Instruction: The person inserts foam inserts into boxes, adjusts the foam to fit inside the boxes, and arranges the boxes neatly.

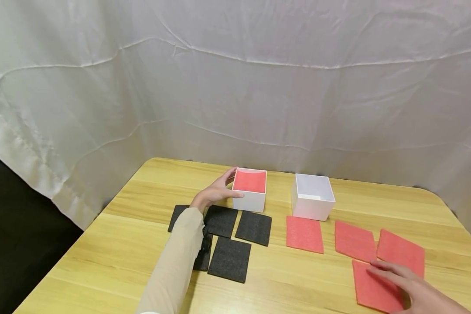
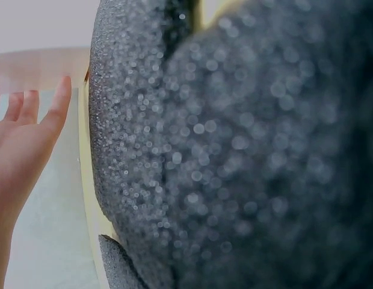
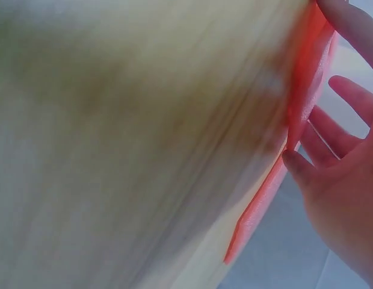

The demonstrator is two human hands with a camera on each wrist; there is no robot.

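Left hand (image 1: pixel 216 192): fingers straight and relaxed, resting against the left wall of the far-left white box (image 1: pixel 250 201); nothing gripped.
Right hand (image 1: pixel 412 285): fingers spread flat, pressing on the nearest red foam sheet (image 1: pixel 370 288) at the near right of the bench (image 1: pixel 114 257); not curled round it.
Left box: square, white, smooth walls, with a red sheet (image 1: pixel 250 180) lying inside.
Right box (image 1: pixel 313 196): same shape, white inside, standing apart to the right of the first.
Black foam squares (image 1: pixel 229 258): four, coarse and grainy, just near of the left box; some partly under the left sleeve (image 1: pixel 172 270).
Other red sheets (image 1: pixel 305 234): three more, thin and flat, lying near of the right box, two of them just beside the pressed one.
Open room: bare wood at the near left and along the far edge.
Surround: wrinkled white cloth (image 1: pixel 235 87) closing off the far side.
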